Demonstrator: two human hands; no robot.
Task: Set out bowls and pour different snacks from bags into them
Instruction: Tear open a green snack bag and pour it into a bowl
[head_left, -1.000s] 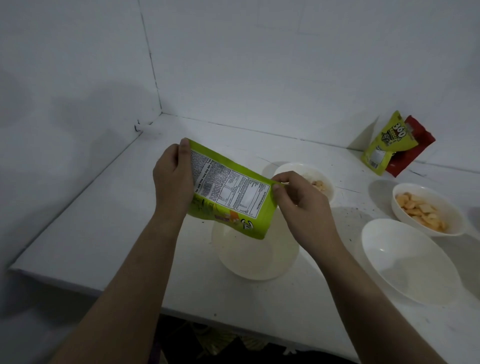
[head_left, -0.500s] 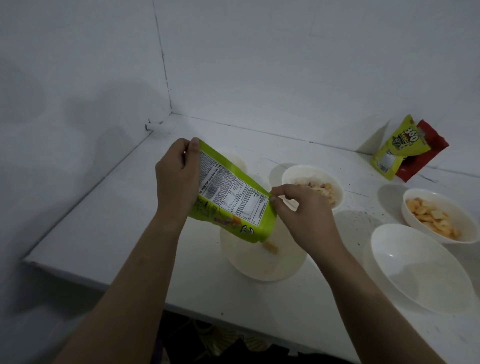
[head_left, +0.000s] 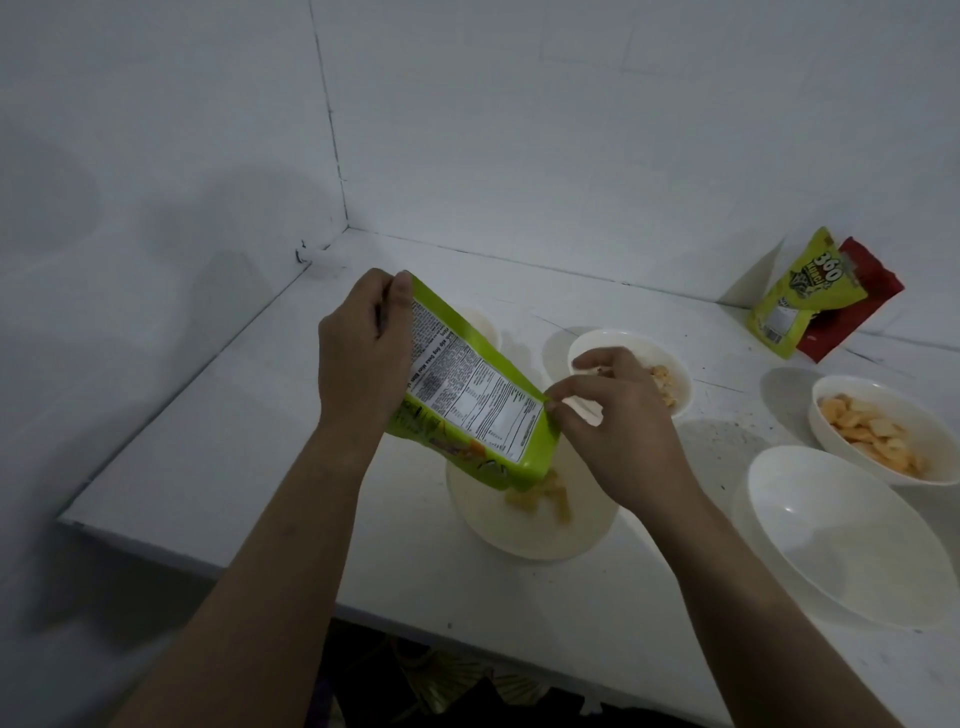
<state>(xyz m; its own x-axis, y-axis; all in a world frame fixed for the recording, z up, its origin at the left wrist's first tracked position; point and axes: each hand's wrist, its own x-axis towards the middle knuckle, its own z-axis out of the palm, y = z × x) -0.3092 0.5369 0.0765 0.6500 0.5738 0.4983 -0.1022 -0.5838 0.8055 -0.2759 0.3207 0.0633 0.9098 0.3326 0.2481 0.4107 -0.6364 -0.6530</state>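
A green snack bag (head_left: 470, 397) hangs tilted, its open mouth pointing down to the right, over a white bowl (head_left: 587, 530) near the table's front edge. Yellow snack pieces (head_left: 545, 496) are falling from the bag into that bowl. My left hand (head_left: 363, 353) grips the bag's raised closed end. My right hand (head_left: 613, 421) pinches the bag's lower right corner by the opening. Behind my right hand a white bowl (head_left: 675, 364) holds pale snacks. At the right, another white bowl (head_left: 852, 400) holds orange chips, and a large bowl (head_left: 841, 535) is empty.
A green bag (head_left: 800, 296) and a red bag (head_left: 862, 301) lean against the back wall at the far right. A further white bowl (head_left: 483, 325) peeks out behind the tilted bag. Walls enclose the white table (head_left: 234, 452) at the left and back.
The bag has tipped further mouth-down and more snack pieces now fall into the bowl under it. Both hands have kept their hold on the bag.
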